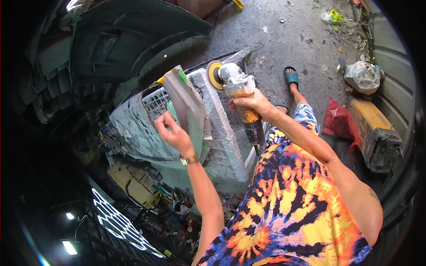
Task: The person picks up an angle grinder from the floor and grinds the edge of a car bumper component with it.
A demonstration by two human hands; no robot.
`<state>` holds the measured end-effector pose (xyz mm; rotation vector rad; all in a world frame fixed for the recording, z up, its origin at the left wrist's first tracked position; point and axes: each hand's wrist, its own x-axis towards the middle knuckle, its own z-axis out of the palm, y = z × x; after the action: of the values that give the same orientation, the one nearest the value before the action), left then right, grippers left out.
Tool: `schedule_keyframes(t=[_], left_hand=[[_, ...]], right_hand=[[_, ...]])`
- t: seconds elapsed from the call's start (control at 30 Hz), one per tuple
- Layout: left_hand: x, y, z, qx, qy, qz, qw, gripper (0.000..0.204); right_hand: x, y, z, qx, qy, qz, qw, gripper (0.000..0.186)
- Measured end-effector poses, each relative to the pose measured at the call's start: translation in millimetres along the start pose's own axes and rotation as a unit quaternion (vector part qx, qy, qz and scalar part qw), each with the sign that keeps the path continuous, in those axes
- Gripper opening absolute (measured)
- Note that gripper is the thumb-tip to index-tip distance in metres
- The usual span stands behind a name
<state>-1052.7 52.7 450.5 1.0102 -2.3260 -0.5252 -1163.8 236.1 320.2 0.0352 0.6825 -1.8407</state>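
My right hand (255,105) is wrapped round the body of an angle grinder (239,82). The grinder's silver head carries a round yellow-rimmed disc (214,75), close to the far edge of a white-covered stand (224,128). On the stand lies a curved grey panel (187,104) with yellow and green patches at its far end. My left hand (174,135), a gold watch on its wrist, is held beside this panel with fingers curled in. Whatever those fingers may hold is hidden. Just beyond them shows a pale green round thing (171,107), partly covered.
A big dark vehicle hood (128,37) stands at the far left. On the right are a yellow and black box (375,133), a red plastic bag (339,119) and a clear bag of rubbish (364,76). Tools and clutter (177,197) lie below the stand.
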Motion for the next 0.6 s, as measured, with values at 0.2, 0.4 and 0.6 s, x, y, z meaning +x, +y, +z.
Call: schedule_keyframes(t=[0.2, 0.4, 0.6], left_hand=[[-65, 112, -20, -0.294, -0.132, 0.006, 0.947, 0.016], [-102, 61, 7, -0.053, -0.320, -0.099, 0.941, 0.057], [-139, 34, 40, -0.153, -0.393, -0.181, 0.888, 0.100]], right_hand=[[2, 12, 16, -0.019, 0.028, 0.002, 0.999, 0.045], [2, 35, 22, -0.058, 0.038, -0.064, 0.996, 0.066], [-2, 53, 25, -0.133, 0.100, -0.131, 0.977, 0.068]])
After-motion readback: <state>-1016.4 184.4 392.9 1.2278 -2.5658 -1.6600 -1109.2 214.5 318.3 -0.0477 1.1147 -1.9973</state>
